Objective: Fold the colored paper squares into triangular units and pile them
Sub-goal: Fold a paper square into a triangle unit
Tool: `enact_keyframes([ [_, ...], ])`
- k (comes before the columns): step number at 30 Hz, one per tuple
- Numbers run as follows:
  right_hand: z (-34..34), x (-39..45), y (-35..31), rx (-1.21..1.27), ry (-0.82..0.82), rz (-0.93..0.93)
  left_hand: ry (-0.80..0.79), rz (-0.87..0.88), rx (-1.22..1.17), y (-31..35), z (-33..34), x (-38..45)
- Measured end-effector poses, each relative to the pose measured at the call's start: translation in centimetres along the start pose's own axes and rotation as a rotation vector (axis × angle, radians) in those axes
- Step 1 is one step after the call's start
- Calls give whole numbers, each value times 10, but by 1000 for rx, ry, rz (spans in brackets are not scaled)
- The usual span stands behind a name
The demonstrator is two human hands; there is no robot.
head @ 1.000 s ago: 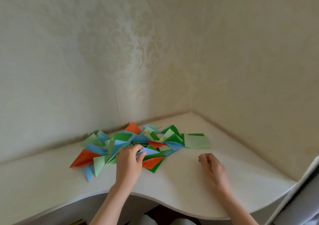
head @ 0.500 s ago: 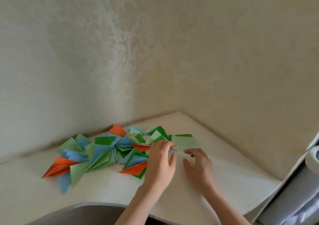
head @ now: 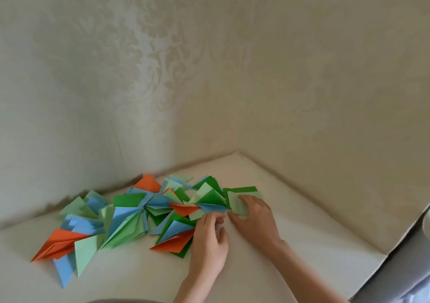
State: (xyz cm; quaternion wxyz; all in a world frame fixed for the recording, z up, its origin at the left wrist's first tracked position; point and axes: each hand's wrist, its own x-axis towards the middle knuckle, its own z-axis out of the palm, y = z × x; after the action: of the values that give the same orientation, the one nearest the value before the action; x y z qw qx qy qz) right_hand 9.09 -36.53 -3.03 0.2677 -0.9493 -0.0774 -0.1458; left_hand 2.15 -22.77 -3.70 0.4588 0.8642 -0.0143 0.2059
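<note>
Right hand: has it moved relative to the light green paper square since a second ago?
Yes. The right hand went from the bare table up and left onto the light green paper square.

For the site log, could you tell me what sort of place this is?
Probably a room in a home: a pale corner tabletop against damask-patterned wallpaper, where folded paper units are spread and the right hand rests on a light green paper square.

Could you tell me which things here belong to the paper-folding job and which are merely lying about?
Part of the job:
- pile of folded units
- light green square, under the right hand
- dark green sheet
- left hand

Merely there:
- white table
- patterned wall
</note>
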Motion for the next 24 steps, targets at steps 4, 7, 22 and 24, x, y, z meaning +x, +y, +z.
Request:
enact_keyframes([
  [4,-4,0,1,16,-5,-45,-13,-18,-10,1,0,1],
  [7,-9,-4,3,31,-16,-79,-17,-12,-15,2,-1,1],
  [22,-47,-86,14,-23,-32,-118,-186,302,80,3,-1,-9],
  [24,-46,-87,16,40,-44,-89,-193,314,98,3,-1,-9],
])
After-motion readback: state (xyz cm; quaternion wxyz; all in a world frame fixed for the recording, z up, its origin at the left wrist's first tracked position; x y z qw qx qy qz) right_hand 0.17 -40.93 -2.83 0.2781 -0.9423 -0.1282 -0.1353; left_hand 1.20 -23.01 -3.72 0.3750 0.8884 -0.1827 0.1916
